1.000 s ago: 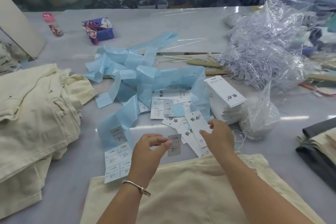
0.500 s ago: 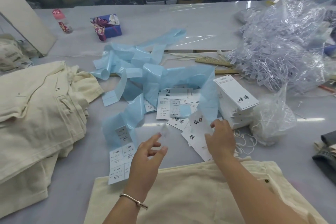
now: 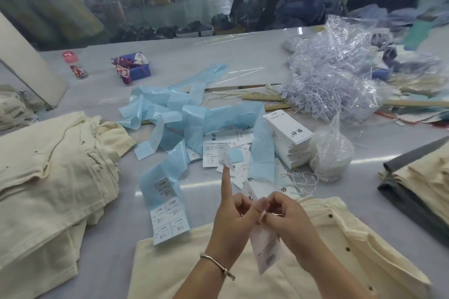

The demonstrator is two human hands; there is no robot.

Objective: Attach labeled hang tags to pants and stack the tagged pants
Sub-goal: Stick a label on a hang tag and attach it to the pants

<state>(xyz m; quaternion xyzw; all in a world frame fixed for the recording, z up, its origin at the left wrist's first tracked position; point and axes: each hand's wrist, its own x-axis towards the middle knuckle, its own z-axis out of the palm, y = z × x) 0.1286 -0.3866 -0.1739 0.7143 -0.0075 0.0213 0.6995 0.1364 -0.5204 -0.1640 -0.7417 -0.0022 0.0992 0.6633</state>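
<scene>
Cream pants [image 3: 48, 184] are piled in a heap at the left of the grey worktop [image 3: 199, 60]. Just to their right, a blue backing strip with white size stickers [image 3: 167, 211] is laid flat, and more curled blue strips [image 3: 194, 114] are tangled behind it. A small bottle with a pink cap [image 3: 74, 64] and a blue and red cloth pouch [image 3: 132, 69] are set far back.

In the middle, close to the camera, one pair of cream pants with brown buttons [image 3: 335, 238] is spread out. Above it both hands are held together. The left hand [image 3: 232, 219] is curled, with its pointer finger stuck straight up and a small white sticker [image 3: 226, 161] stuck on the tip. A white paper hang tag [image 3: 266, 247] is pinched between both hands; the right hand [image 3: 289, 216] has its grip closed on the top of the tag, which hangs down over the pants.

Loose white tags [image 3: 223, 148] are scattered behind the hands. To the right, a stack of white hang tags [image 3: 289, 136] is seen, then a clear bag of white string [image 3: 331, 153], and a big heap of clear plastic fasteners [image 3: 335, 75]. Folded grey and cream pants [image 3: 420, 177] are stacked at the far right.
</scene>
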